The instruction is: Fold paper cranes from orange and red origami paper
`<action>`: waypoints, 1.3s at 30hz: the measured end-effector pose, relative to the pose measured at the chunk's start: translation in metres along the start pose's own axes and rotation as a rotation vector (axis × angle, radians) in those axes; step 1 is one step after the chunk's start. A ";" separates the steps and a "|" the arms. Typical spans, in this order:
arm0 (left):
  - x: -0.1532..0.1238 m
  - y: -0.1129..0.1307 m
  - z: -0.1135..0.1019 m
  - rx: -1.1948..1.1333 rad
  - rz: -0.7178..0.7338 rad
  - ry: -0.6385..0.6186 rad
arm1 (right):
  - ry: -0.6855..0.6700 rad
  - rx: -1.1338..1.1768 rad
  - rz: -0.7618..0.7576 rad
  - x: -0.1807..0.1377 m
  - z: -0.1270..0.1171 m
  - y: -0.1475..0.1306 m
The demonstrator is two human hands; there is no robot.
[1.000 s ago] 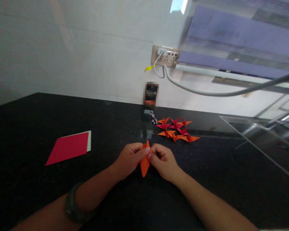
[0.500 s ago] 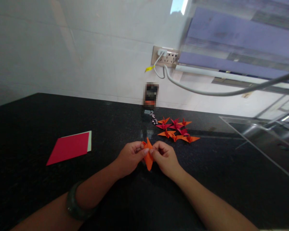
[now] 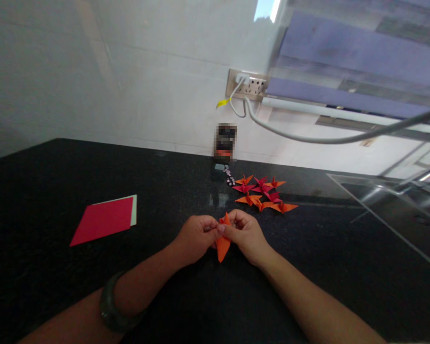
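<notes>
Between my two hands is an orange origami crane [image 3: 223, 247], held just above the dark counter with one pointed end toward me. My left hand [image 3: 198, 239] pinches it from the left, fingers closed. My right hand [image 3: 246, 235] grips it from the right, its thumb lying across the folded paper. The fingers hide the middle of the crane. Beyond my right hand, several finished orange and red paper cranes [image 3: 261, 189] stand grouped on the counter.
Red square paper [image 3: 102, 220] lies over a pale green sheet [image 3: 134, 219] at left. A blurred-out phone-like object [image 3: 225, 142] with a beaded strap [image 3: 230, 180] leans on the wall. A socket [image 3: 249, 86] with a white cable is above; a metal sink [image 3: 397, 205] lies right.
The orange crane has tilted and shifted slightly toward me and to the right. My right thumb has moved left across it. The other things stay where they were.
</notes>
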State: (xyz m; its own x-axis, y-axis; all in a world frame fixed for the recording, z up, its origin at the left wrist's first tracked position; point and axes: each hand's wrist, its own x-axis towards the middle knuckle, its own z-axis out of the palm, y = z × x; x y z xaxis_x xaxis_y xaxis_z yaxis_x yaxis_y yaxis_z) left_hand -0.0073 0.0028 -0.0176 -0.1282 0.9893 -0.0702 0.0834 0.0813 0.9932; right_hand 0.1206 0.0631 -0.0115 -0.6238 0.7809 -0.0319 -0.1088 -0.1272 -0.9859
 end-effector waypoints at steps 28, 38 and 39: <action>-0.006 0.006 0.003 0.150 0.081 -0.175 | 0.070 -0.109 -0.030 0.002 -0.003 0.004; -0.003 -0.001 0.000 0.107 0.067 -0.124 | 0.027 -0.123 -0.050 0.002 -0.005 0.001; -0.003 -0.001 0.001 0.108 0.066 -0.135 | 0.044 -0.149 -0.058 0.002 -0.005 0.000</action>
State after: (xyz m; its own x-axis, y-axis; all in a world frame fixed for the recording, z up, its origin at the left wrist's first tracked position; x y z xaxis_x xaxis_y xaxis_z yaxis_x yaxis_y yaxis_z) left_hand -0.0062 -0.0003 -0.0184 0.0145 0.9996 -0.0243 0.1942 0.0210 0.9807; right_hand 0.1234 0.0677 -0.0128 -0.5853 0.8105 0.0221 -0.0255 0.0089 -0.9996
